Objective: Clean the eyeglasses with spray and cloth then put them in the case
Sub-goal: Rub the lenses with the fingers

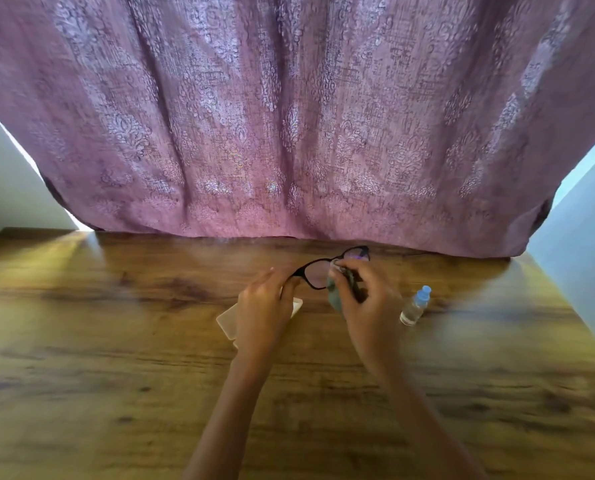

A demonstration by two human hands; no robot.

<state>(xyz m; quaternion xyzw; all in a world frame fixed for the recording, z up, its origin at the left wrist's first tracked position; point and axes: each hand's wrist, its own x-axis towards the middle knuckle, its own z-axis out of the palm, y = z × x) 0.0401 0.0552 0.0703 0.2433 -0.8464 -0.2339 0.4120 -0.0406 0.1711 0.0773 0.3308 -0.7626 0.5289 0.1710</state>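
Observation:
Black-framed eyeglasses (318, 271) are held up above the wooden table (116, 341). My left hand (265, 303) grips their left end, at the temple. My right hand (365, 299) pinches a grey-green cloth (334, 294) against the frame near the bridge, between the two lenses. A small clear spray bottle (414, 306) with a blue cap stands on the table just right of my right hand. A pale, flat case (228, 320) lies on the table beneath my left hand, mostly hidden by it.
A mauve patterned curtain (289, 133) hangs behind the table's far edge. Light walls (587, 254) close in on both sides. Bare wood stretches to the left and toward the near edge.

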